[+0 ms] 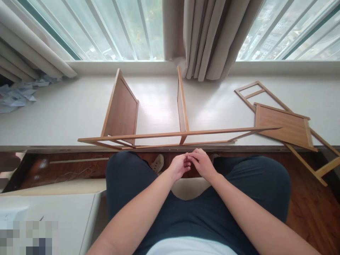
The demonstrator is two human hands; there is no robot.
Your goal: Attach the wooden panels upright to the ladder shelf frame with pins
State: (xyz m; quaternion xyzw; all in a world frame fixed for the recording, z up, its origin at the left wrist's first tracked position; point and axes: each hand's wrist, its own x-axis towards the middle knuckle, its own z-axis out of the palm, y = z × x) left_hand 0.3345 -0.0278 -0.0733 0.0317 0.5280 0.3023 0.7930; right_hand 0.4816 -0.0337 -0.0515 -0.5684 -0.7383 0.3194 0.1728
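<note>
My left hand (pixel 181 166) and my right hand (pixel 202 163) meet above my lap, fingertips touching. The left fingers are curled with the palm turned inward; the right fingers pinch against them. Whatever lies between them, if anything, is too small to make out. Just beyond my hands a long wooden frame (pixel 156 135) stands on its edge along the front of the white ledge. Two wooden panels reach back from it: a left panel (pixel 121 106) and a middle panel (pixel 181 101) seen nearly edge-on. Neither hand touches the wood.
On the right, a loose wooden panel (pixel 283 124) lies across another wooden frame (pixel 275 95) that overhangs the ledge (pixel 212 106). Crumpled papers (pixel 17 95) lie far left. Curtains (pixel 204 39) hang at the window. A white desk (pixel 66 216) stands at lower left.
</note>
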